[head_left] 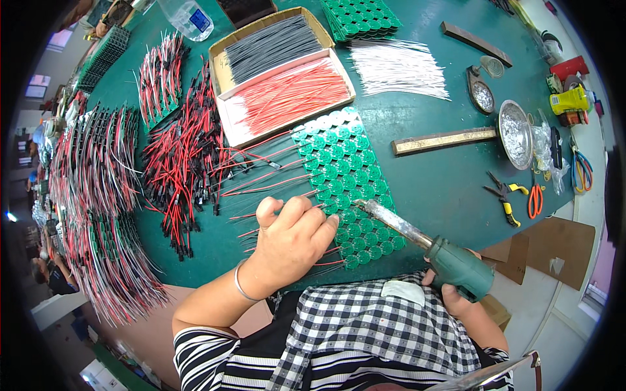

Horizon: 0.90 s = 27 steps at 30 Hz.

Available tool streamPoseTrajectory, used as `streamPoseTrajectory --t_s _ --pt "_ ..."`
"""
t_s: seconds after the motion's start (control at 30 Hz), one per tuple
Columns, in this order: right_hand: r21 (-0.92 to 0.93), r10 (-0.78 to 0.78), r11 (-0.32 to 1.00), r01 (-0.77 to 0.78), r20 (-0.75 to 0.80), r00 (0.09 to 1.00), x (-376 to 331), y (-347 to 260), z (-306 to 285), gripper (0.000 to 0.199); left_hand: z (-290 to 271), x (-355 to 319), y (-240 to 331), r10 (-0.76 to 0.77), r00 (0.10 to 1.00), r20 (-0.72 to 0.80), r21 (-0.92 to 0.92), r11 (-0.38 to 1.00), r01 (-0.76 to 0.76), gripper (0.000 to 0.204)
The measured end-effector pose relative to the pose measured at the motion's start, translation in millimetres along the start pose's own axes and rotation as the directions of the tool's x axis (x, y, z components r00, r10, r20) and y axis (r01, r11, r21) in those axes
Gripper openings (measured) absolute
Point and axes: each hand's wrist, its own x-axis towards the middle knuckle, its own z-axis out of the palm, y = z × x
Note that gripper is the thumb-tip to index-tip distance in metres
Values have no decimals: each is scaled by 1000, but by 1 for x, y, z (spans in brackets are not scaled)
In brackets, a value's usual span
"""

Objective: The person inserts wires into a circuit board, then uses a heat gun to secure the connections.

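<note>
bench (450,195): dark green top curving across the view, pale edge running along its right side | floor (548,339): light grey, lying right of the bench | window (39,86): daylight glowing at far left | cardboard sheet (554,247): brown, leaning beside the bench's right edge

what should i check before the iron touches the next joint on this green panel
1. Soldering iron held in the right hand: ok.
2. Iron tip over the green panel: ok.
3. Left hand pressing the red wires onto the panel: ok.
4. Left fingers close to the hot tip: not ok.
5. Wire end seated on its pad: cannot tell, hidden by the hand.
6. Solder on the tip: cannot tell.
</note>
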Motion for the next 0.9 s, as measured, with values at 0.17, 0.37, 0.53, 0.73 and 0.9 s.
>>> streamPoseTrajectory --t_s 0.17,0.37,0.53,0.73,0.9 --pt "-6 -22 1000 22 -50 999 4 -3 -2 17 -1 -1 2 -5 1000 -5 8 1000 5 14" --pt "113 37 993 -23 -119 992 0 3 4 19 -2 -1 0 -28 1000 -14 -18 999 28 17" --pt "48 -5 999 11 -117 993 4 4 -1 21 -16 -11 -9 -65 998 20 -30 997 65 22" --pt "176 63 984 -35 -159 985 0 11 -1 25 -66 -46 -50 -168 978 125 130 980 152 17" --pt "435 214 895 -95 -234 948 0 19 1 57 -111 -28 -83 -205 973 -104 390 892 230 15"
